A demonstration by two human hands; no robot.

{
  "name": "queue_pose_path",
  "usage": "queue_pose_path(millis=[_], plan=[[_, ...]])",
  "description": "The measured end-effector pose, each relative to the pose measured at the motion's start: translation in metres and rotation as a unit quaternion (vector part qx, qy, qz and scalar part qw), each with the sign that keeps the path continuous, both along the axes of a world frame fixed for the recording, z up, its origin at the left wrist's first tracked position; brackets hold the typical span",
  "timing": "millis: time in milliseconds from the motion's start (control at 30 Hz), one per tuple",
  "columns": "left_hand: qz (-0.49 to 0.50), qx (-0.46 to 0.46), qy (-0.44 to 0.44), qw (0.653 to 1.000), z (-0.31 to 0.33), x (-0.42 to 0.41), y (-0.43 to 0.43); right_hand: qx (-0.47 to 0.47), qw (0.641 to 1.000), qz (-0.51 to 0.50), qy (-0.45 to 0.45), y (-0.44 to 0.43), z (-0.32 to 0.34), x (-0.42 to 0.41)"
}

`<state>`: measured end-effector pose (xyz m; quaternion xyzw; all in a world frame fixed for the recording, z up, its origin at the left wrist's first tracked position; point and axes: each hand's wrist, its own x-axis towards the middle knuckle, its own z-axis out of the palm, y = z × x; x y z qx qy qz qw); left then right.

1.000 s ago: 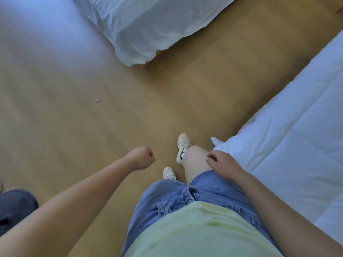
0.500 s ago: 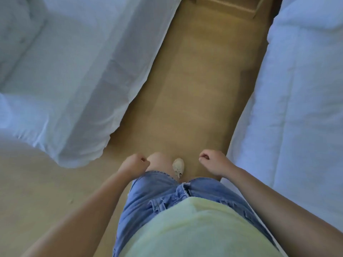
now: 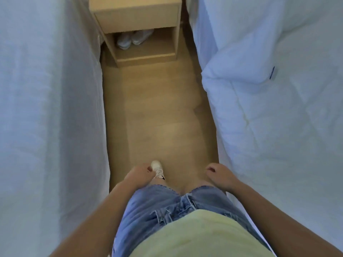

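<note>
Both hands hang empty with fingers loosely curled, gripping nothing. The left hand (image 3: 139,175) is in front of the left hip, over a white sneaker (image 3: 157,168). The right hand (image 3: 221,175) is by the right hip, just beside the edge of the right bed (image 3: 278,117) and its white duvet. The left bed (image 3: 46,108) lies just outside the left hand. Denim shorts (image 3: 163,206) are below the hands. A wood floor (image 3: 157,112) runs ahead between the beds to a nightstand (image 3: 137,17) with pale shoes (image 3: 132,38) in its open shelf.

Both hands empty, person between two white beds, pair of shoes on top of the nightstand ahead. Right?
No. The pair of shoes lies in the open lower compartment of the nightstand, not on top; the head view shows it. The rest holds.
</note>
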<state>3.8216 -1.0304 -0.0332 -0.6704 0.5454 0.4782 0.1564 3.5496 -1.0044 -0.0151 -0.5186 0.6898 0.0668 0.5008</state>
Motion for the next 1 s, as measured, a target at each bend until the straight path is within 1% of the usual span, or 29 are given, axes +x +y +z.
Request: queue_pose_path(millis=[100,233,333,433,500,567,633,700,767,833,1000], plan=[[-0.067,-0.018,-0.022,0.997,0.010,0.000,-0.118,0.004,0.995,-0.089,-0.036,-0.071,0.012,0.001],[-0.130,-0.036,-0.029,0.990,0.010,-0.041,-0.254,0.006,0.981,-0.187,-0.050,-0.152,0.010,-0.012],[-0.172,-0.022,-0.004,0.985,0.007,-0.090,-0.332,0.017,0.972,-0.222,-0.070,-0.224,-0.002,-0.042],[-0.192,-0.005,0.010,0.981,0.008,-0.145,-0.399,-0.012,0.964,-0.259,-0.060,-0.313,-0.010,-0.090],[-0.207,0.014,0.016,0.978,0.014,-0.181,-0.444,-0.028,0.959,-0.279,-0.049,-0.371,-0.005,-0.124],[-0.226,0.017,0.028,0.974,0.022,-0.215,-0.497,-0.038,0.954,-0.291,-0.058,-0.425,0.005,-0.154],[-0.242,0.005,0.032,0.970,0.030,-0.248,-0.553,-0.047,0.944,-0.319,-0.076,-0.473,0.017,-0.181],[-0.237,-0.005,0.044,0.971,0.035,-0.283,-0.612,-0.067,0.933,-0.346,-0.081,-0.520,0.026,-0.208],[-0.250,-0.046,0.044,0.966,0.036,-0.327,-0.676,-0.092,0.920,-0.372,-0.082,-0.568,0.031,-0.235],[-0.287,-0.096,0.039,0.952,0.034,-0.378,-0.741,-0.114,0.904,-0.404,-0.084,-0.618,0.032,-0.260],[-0.365,-0.161,0.058,0.915,0.018,-0.515,-0.887,-0.165,0.867,-0.464,-0.078,-0.758,0.019,-0.321]])
